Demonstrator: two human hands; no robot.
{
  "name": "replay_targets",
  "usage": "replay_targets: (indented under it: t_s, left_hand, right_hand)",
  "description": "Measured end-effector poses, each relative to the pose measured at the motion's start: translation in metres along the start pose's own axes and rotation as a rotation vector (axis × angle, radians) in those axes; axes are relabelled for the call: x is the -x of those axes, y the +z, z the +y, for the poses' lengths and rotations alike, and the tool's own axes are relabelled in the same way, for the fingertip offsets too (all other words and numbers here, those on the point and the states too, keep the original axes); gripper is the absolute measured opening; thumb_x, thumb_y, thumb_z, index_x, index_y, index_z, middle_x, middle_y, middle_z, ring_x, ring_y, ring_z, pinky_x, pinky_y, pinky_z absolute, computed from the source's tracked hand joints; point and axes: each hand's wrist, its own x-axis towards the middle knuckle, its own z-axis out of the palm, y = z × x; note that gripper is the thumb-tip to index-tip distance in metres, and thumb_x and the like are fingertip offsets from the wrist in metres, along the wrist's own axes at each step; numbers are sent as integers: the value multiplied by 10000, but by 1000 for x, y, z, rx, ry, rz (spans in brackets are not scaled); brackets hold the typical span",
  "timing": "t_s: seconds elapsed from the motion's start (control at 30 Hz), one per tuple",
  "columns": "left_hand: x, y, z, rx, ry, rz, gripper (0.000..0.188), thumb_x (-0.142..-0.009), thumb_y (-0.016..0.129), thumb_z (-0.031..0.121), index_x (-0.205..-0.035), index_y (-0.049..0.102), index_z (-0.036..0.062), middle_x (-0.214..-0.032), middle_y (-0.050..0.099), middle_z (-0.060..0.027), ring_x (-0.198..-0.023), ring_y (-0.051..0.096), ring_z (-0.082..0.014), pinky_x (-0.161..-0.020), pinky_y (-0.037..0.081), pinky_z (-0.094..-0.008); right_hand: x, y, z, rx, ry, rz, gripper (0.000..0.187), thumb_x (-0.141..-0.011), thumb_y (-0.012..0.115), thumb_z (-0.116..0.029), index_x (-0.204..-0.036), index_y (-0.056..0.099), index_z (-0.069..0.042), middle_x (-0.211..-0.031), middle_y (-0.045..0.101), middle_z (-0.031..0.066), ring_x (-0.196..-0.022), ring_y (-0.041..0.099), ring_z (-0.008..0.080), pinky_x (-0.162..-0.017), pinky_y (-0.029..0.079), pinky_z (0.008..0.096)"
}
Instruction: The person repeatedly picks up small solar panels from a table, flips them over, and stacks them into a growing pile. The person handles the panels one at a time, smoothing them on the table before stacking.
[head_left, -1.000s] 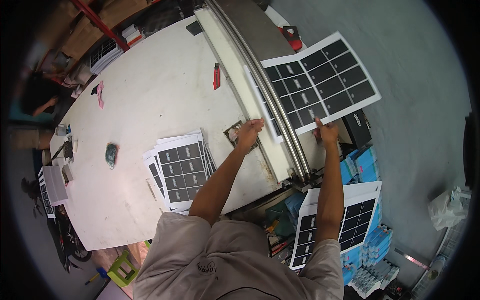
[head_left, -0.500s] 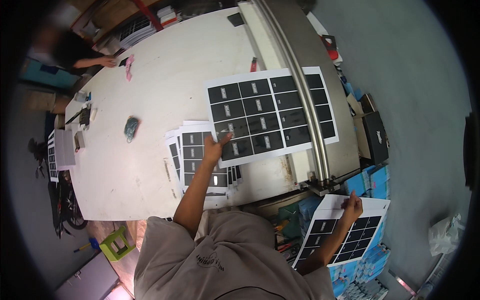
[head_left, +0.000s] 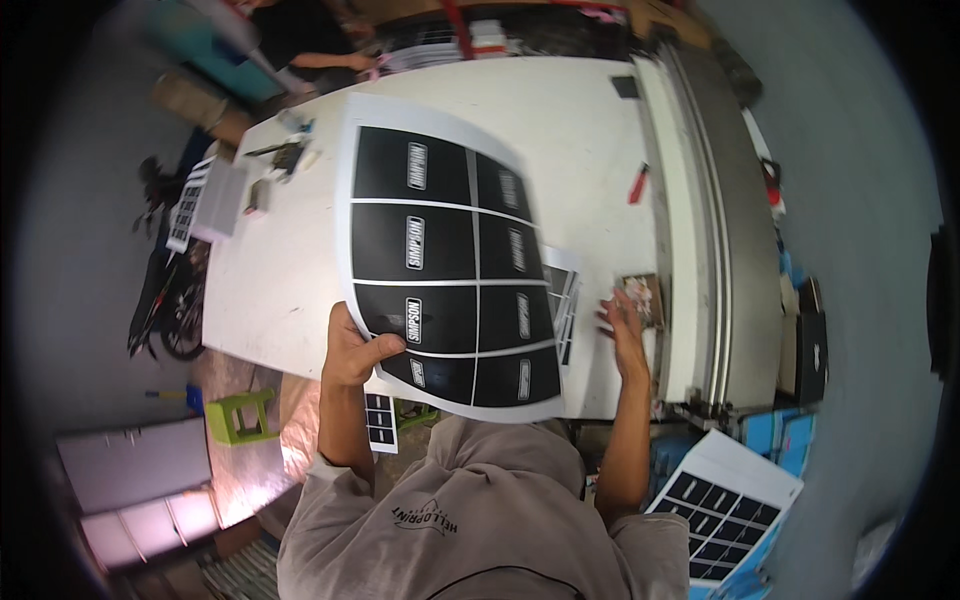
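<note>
Head view, printed sheet (head_left: 440, 245): we see it just off centre toward 11 o'clock, lifted over the desk (head_left: 275, 290), black blocks on white, bowed along its length.
Left hand (head_left: 355, 350): at 8 o'clock, we find it pinching the sheet's 7 o'clock edge, thumb on the printed face; the fingers beneath are mostly hidden from us.
Right hand (head_left: 622, 330): between 3 and 4 o'clock, fingers loosely spread, nothing visible in it, near a square patch of pale scraps (head_left: 642, 298).
Weight and stiffness: we judge the sheet light, thin and springy; it bends rather than breaks, and one hand carries it while the far side goes unsupported.
Surface: the dark print has a slight sheen, so we expect it to be smooth, perhaps slippery, and easy to smudge or crease under a hard thumb.
Where to hold: we would favour the white margin, with a second hold at the sheet's 3 o'clock edge to flatten the bow.
Around it: we note more sheets (head_left: 566, 300) partly covered at 3 o'clock, a red knife (head_left: 638, 184) at 2 o'clock, and the metal rails (head_left: 715, 230) beyond.
</note>
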Motion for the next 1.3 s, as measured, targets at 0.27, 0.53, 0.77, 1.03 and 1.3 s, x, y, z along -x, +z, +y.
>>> replay_targets:
  t_s: [0.27, 0.53, 0.77, 1.03, 1.3]
  left_hand:
    - [97, -82, -62, -253, -438, 385, 296, -853, 773, 113, -1081, 672, -48, -1006, 718, -82, -875, 654, -136, -797, 533, -310]
    - [157, -159, -130, -402, -326, 556, 459, -807, 825, 218, -1105, 635, -75, -1031, 718, -164, -915, 667, -182, -836, 530, -352]
    - [167, -247, -121, -1033, -111, 858, 1014, -637, 892, 496, -1368, 425, -30, -1315, 470, -254, -1240, 447, -409, -1028, 395, -497]
    - [151, -302, -14, -1807, -50, -261, 720, -815, 545, 702, -1091, 733, 65, -1298, 597, -217, -1353, 431, -386, -1174, 159, -626]
    - [187, -318, -10, -1502, -53, -521, 567, -973, 456, 521, -804, 744, 63, -985, 722, -124, -1057, 633, -340, -1116, 304, -585]
  right_hand:
    - [15, 184, 5, -699, 83, -946, 1132, -759, 544, -814, -1487, 334, 27, -1463, 469, 181, -1356, 451, 301, -1120, 379, 461]
    - [44, 278, 49, -323, 274, -751, 513, -719, 650, -66, -1218, 598, 42, -1065, 693, 143, -934, 696, 256, -836, 574, 364]
    - [56, 379, 26, 573, -221, -690, 384, -751, 613, -8, -1131, 659, 29, -969, 727, 145, -889, 690, 237, -826, 516, 342]
    - [129, 493, -68, 1445, -665, -1233, 409, -795, 538, -9, -1183, 663, -44, -901, 688, 249, -887, 672, 390, -804, 521, 495]
    - [157, 510, -57, 1434, -985, -1318, 183, -879, 593, -162, -990, 660, -32, -771, 688, 188, -736, 685, 372, -675, 533, 477]
